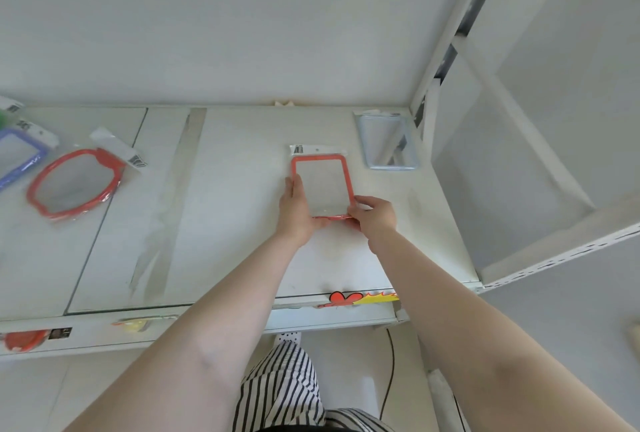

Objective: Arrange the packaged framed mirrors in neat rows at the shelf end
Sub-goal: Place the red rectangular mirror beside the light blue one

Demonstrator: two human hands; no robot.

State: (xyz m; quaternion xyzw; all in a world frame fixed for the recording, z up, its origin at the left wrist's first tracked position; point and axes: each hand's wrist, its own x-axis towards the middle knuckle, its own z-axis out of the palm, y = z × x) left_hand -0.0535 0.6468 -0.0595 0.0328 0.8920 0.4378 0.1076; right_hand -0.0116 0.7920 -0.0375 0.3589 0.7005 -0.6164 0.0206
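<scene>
An orange rectangular packaged mirror [323, 185] lies flat on the white shelf [225, 206], right of centre. My left hand [296, 211] holds its left and near edge. At the near right corner my right hand [374, 216] grips the frame. A pale blue rectangular packaged mirror [386, 142] lies in the back right corner, at the shelf end, just right of the orange one. Far left on the shelf lie an orange oval-shaped packaged mirror [74, 183] and a purple-framed mirror [17, 154], cut off by the frame edge.
A white upright post [450, 36] and side panel close the shelf on the right. The back wall stands just behind the mirrors. Orange and yellow price stickers [360, 298] sit on the shelf's front lip. A black cable [391, 362] hangs below.
</scene>
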